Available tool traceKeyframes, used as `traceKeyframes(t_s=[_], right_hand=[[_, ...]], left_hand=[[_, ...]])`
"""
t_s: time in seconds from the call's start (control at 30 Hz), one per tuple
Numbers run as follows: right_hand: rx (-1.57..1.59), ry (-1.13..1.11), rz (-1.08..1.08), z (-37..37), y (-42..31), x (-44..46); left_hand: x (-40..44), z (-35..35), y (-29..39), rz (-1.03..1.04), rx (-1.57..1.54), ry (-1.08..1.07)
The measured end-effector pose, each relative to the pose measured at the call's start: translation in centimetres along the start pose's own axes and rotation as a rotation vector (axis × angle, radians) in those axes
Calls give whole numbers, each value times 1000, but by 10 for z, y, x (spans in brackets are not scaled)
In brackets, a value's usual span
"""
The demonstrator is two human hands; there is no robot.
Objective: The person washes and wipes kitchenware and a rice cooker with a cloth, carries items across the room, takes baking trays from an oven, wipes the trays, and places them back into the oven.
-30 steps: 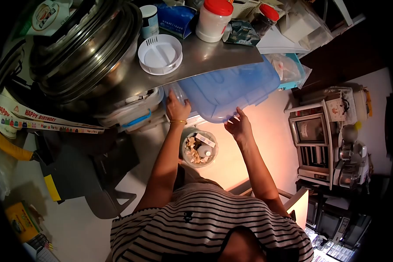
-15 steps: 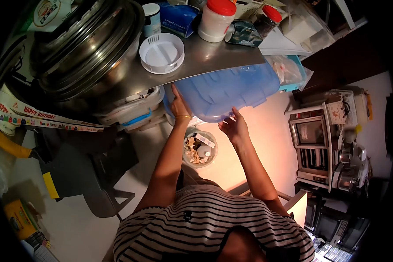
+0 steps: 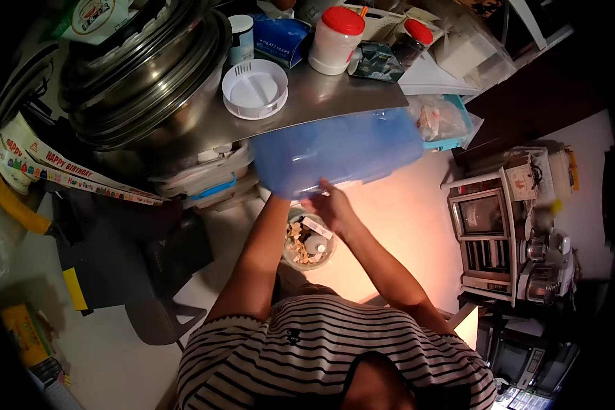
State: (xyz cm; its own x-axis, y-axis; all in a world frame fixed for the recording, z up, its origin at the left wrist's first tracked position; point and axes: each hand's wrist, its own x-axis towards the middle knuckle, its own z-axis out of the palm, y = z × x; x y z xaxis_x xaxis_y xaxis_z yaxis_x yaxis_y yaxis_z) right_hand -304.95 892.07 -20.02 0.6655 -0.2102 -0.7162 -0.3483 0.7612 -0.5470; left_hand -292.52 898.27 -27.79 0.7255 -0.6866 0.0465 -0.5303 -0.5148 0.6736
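Observation:
A translucent blue plastic lid [image 3: 342, 152], broad and moulded, is tilted just below the front edge of the metal worktop [image 3: 307, 102]. My right hand [image 3: 333, 208] grips its near edge, thumb against the rim and the other fingers curled beneath. My left forearm [image 3: 253, 253] reaches up to the near left corner. The lid covers my left hand, so its fingers are hidden. Below my hands, a round waste bin [image 3: 289, 258] holds scraps and a white bottle.
Stacked metal bowls [image 3: 150, 89], a round white plastic tray [image 3: 256, 89] and a red-lidded jar [image 3: 335, 44] stand on the worktop. Plastic boxes [image 3: 208, 174] sit underneath at left. A dark chair [image 3: 160, 301] is at lower left, a shelf unit [image 3: 485, 232] at right.
The lid has shifted left and a little towards me. My right hand has moved left along its near edge and closed on it. My left hand has gone out of sight behind the lid.

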Motion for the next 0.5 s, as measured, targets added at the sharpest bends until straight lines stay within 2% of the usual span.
traceKeyframes(t_s=[0.13,0.2,0.23,0.27,0.33,0.37,0.43,0.5], right_hand=[[-87,16,80,-2,11,7],[-348,10,-54,-10,10,16],[-483,126,-133,-8,9,21],[-495,134,-108,-7,5,26],[-561,154,-133,-13,2,44],[-614,168,-184,-17,-1,55],[-550,101,-67,-14,-12,56],[-513,-4,-4,-18,-19,59]], left_hand=[[-65,13,8,107,183,95],[-121,16,14,151,301,205],[-147,13,16,165,340,249],[-164,7,18,173,349,248],[-192,-2,19,189,-9,68],[-184,-13,25,194,-3,51],[-136,-36,39,189,233,310],[-79,-52,41,219,349,313]])
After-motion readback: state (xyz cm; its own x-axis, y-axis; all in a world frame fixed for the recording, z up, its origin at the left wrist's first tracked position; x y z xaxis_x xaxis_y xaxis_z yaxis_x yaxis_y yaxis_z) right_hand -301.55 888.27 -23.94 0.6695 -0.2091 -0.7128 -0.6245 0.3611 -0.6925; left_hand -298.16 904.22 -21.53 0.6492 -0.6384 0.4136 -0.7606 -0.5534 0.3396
